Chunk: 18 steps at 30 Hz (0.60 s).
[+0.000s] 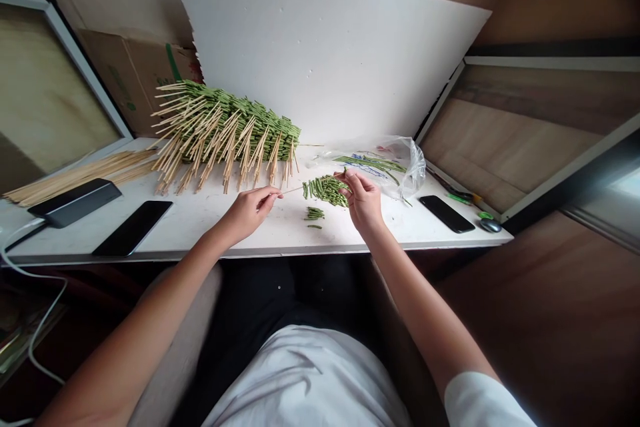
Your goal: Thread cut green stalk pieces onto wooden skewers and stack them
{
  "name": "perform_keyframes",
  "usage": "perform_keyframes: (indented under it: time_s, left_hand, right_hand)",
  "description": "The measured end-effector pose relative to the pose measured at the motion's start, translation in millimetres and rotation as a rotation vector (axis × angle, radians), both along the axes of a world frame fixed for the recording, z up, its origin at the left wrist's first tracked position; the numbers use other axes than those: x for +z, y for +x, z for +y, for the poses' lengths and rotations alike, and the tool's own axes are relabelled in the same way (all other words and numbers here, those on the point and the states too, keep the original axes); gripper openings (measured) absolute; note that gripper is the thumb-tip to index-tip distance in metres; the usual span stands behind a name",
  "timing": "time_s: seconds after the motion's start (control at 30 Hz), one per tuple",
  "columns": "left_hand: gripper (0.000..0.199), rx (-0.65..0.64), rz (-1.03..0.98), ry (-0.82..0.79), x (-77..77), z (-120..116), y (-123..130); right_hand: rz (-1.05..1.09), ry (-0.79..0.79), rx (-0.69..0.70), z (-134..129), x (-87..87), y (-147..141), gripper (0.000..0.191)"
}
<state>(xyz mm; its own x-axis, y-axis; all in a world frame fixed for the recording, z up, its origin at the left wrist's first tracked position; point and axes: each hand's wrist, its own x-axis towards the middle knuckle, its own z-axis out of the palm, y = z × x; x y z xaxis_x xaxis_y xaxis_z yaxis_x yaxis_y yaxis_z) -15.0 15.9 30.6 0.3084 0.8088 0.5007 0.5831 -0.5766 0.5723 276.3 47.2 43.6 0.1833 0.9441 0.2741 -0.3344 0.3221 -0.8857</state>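
My left hand (256,210) is closed around one end of a thin wooden skewer (296,189), which points right toward my other hand. The fingers of my right hand (364,200) pinch a short piece of green bean (342,173); whether the skewer's tip touches it is hard to see. Below and between the hands lies a heap of cut green bean pieces (325,188), partly hidden by my right hand. A smaller group of pieces (314,213) sits nearer the table edge. Behind my left hand stands a large stack of skewered green beans (235,113), their bare sticks fanning forward.
Loose skewers (85,170) lie at the left, behind a black box-shaped device (80,201) with a white cable and a dark phone (134,228). A clear plastic bag (413,163) with long beans is at back right, near another phone (447,213). A white board (330,47) stands behind.
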Motion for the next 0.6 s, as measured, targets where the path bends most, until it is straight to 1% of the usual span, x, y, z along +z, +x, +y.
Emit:
perform_keyframes:
  time_s: [0.2, 0.3, 0.47, 0.53, 0.6]
  left_hand:
    - [0.039, -0.008, -0.024, 0.021, -3.9, 2, -1]
    - [0.039, -0.006, -0.04, 0.033, -5.3, 1, 3]
    - [0.037, -0.049, -0.056, 0.04, -5.8, -6, 17]
    - [0.037, -0.045, -0.066, 0.037, -5.1, -7, 19]
    - [0.037, -0.024, -0.068, 0.029, -3.9, -7, 18]
  right_hand:
    - [-0.015, -0.003, -0.043, 1, -6.2, -6, 0.037]
    - [-0.004, 0.009, -0.075, -1, -11.8, -12, 0.036]
    - [0.012, 0.006, -0.05, -9, -23.7, -32, 0.038]
    - [0.018, -0.005, -0.039, -11, -26.5, -36, 0.039]
    - [-0.026, -0.007, -0.018, -10, -26.9, -35, 0.04]
